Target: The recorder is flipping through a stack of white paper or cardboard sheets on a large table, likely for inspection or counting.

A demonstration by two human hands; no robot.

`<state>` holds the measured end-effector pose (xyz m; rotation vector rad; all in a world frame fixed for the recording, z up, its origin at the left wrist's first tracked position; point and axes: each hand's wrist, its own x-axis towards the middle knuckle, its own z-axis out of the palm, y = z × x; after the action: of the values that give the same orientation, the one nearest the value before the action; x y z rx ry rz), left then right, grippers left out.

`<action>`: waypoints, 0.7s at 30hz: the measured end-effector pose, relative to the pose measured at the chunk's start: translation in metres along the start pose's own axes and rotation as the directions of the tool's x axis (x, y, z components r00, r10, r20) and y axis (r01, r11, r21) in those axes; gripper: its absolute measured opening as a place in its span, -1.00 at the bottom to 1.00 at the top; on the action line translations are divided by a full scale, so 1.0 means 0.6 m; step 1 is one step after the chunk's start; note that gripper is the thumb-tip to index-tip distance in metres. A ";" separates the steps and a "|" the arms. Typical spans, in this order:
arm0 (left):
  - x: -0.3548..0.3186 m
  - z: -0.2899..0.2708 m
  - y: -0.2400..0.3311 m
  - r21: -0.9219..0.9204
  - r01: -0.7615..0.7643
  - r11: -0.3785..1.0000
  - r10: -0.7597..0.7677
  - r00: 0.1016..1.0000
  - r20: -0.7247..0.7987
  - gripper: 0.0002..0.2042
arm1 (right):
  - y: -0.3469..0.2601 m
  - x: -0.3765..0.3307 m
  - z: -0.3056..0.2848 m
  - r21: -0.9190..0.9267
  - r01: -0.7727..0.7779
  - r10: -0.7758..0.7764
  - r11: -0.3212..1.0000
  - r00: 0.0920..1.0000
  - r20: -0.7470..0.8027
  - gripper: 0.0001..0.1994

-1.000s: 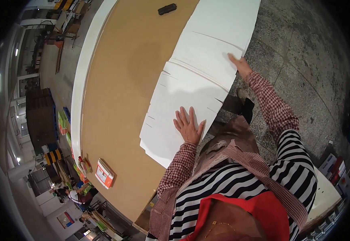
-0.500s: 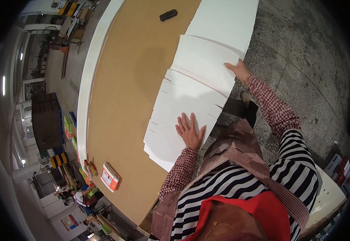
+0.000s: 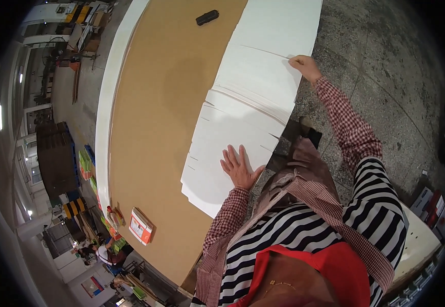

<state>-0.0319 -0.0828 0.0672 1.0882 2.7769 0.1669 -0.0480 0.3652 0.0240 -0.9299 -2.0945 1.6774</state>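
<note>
Left hand [image 3: 240, 166] laid flat, palm down, fingers spread and pointing away from the body, thumb angled out to the right. Left forearm in a red-checked sleeve, bent at the elbow and rising from the lower edge. Right arm stretched far forward and nearly straight, same checked sleeve to the wrist. Right hand [image 3: 304, 65] curled, fingers pinched together at the tips, knuckles up.

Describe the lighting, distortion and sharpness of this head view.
Head view: heavy fisheye bend curves the brown table edges; dark vignette rings the frame; even overhead light, soft darker patch on the table; white cardboard sheets bright but not blown out; left hand and right hand sharp.
</note>
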 end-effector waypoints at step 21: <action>0.000 -0.032 0.076 0.060 0.206 0.977 -0.215 0.943 0.255 0.18 | -0.006 0.077 -0.023 -0.385 0.270 -0.059 0.883 0.877 0.478 -0.66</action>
<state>-0.0055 -0.0504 0.0930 0.7490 2.6397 -0.0450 -0.0749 0.4053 0.0239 -0.4525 -2.8629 1.4526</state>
